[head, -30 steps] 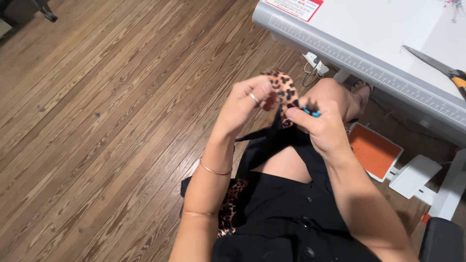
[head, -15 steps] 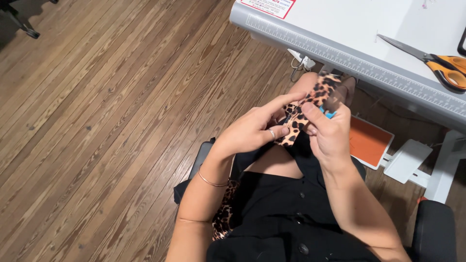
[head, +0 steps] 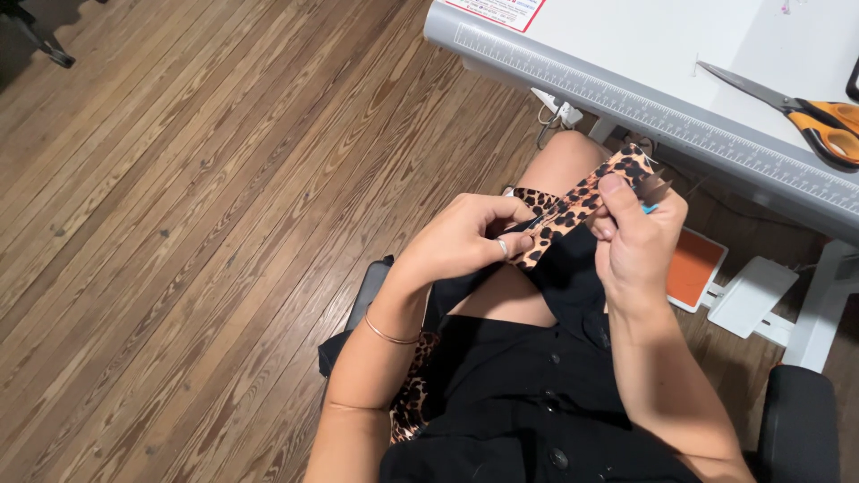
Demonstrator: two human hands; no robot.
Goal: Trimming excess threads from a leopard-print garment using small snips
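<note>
Right of centre, pinched taut by left hand (head: 465, 240) and right hand (head: 637, 241): leopard strip (head: 582, 204), light, limp, best gripped at the ends.

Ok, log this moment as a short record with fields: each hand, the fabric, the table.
left hand: pinches the lower end of the leopard-print strip
right hand: thumb pressed on the strip's upper end; also grips a small blue-handled tool
strip: stretched between both hands, above the lap
table: white, ruler edge, orange-handled scissors lying on top
floor: wood planks
</note>
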